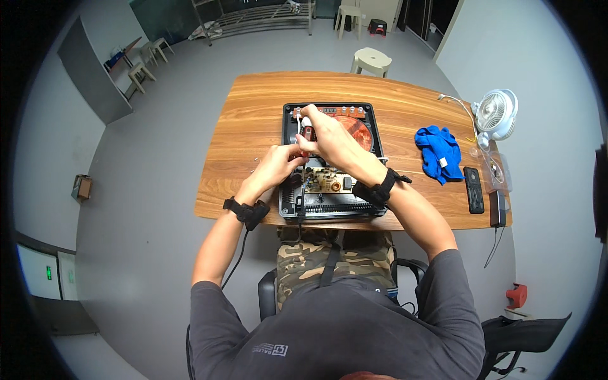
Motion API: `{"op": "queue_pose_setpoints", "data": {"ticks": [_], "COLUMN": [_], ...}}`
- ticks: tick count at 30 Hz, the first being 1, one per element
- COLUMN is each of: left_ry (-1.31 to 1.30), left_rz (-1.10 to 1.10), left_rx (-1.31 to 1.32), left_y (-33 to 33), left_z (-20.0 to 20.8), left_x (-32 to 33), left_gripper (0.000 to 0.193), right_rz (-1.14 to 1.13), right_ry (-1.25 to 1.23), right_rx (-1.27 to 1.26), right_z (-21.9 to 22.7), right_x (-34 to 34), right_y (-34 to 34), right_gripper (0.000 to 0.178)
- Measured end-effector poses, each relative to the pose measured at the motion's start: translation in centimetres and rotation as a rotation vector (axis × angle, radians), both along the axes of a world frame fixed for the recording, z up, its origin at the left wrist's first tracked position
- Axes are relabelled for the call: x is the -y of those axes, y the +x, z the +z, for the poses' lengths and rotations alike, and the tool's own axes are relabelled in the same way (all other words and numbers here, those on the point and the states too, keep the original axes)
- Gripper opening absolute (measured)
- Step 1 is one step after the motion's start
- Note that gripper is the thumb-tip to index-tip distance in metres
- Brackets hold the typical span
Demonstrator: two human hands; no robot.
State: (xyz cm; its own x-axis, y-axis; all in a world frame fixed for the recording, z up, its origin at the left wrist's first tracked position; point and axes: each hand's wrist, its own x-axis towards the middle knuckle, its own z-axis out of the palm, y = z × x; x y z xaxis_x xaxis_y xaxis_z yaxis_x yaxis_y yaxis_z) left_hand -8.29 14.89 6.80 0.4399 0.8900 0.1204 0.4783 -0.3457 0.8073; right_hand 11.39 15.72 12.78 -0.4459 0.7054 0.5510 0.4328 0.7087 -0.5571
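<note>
While the person sat close against the wooden table [240, 120], a few tiny loose pieces [256, 160] lay out at the left, just beyond the left hand [277, 164]. That hand reached in from the left over the edge of the black casing [288, 206], its thumb and fingers drawn together at the near end of a red-handled tool [308, 133]. From where I stood the fingers hid that end, so I could not tell whether they gripped the tool or only rested against it.

The tool lay over the left part of the casing, its long axis running away from the person, the handle toward the far side and the other end toward the body. The right hand [334, 140] had the firmer claim: it slanted across from the right, fingers bent around the handle, the thumb pointing left toward the other hand's fingertips.

Between them the hands thus shared one line, right hand farther off, left hand nearer the body. To the right of the tool, the copper coil [363, 135] showed past the right hand, and the circuit board [326, 182] sat nearer the person, below the right wrist. Well apart, farther right, lay a crumpled blue cloth [437, 151].
</note>
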Motion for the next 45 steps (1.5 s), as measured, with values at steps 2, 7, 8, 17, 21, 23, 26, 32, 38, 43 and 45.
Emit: {"op": "queue_pose_setpoints", "data": {"ticks": [2, 7, 8, 17, 21, 23, 26, 32, 38, 43, 45], "left_ry": [0.013, 0.065, 0.060, 0.049, -0.016, -0.017, 0.019, 0.099, 0.176, 0.009, -0.002], "left_rz": [0.001, -0.003, 0.001, 0.019, -0.003, -0.037, -0.025, 0.123, 0.099, 0.055, 0.079], "left_rx": [-0.010, -0.093, -0.099, -0.127, -0.004, 0.065, 0.110, 0.030, 0.133, 0.093, 0.134], "left_y": [0.1, 0.1, 0.1, 0.4, 0.2, -0.4, -0.4, 1.5, 1.1, 0.0, 0.2], "left_z": [0.1, -0.4, -0.3, 0.4, 1.2, 1.1, 1.3, 2.4, 0.9, 1.3, 1.3], "left_x": [0.2, 0.2, 0.2, 0.7, 0.8, 0.0, -0.7, 0.0, -0.7, -0.7, -0.6], "left_gripper": [0.022, 0.023, 0.023, 0.022, 0.024, 0.025, 0.025, 0.027, 0.025, 0.026, 0.026], "right_rz": [0.005, 0.007, 0.010, -0.015, -0.058, -0.036, 0.001, -0.153, -0.138, 0.017, 0.031], "right_ry": [0.001, 0.007, -0.004, -0.021, -0.010, -0.006, -0.073, 0.074, 0.151, 0.068, 0.108], "right_rx": [0.006, 0.016, 0.014, 0.045, 0.277, 0.289, 0.388, 0.524, 0.499, 0.495, 0.457], "right_z": [-0.1, -0.9, -0.9, -0.8, 1.0, 1.3, 2.5, 3.8, 1.8, 2.2, 2.5], "right_x": [0.0, -0.2, -0.1, 0.1, 0.7, 0.5, 0.0, -0.2, -1.1, -1.1, -1.0], "right_y": [0.1, -0.1, -0.2, 0.1, 0.6, 0.7, 1.1, 0.6, -0.3, 0.1, 0.2], "right_gripper": [0.045, 0.045, 0.045, 0.047, 0.041, 0.041, 0.042, 0.043, 0.032, 0.024, 0.026]}}
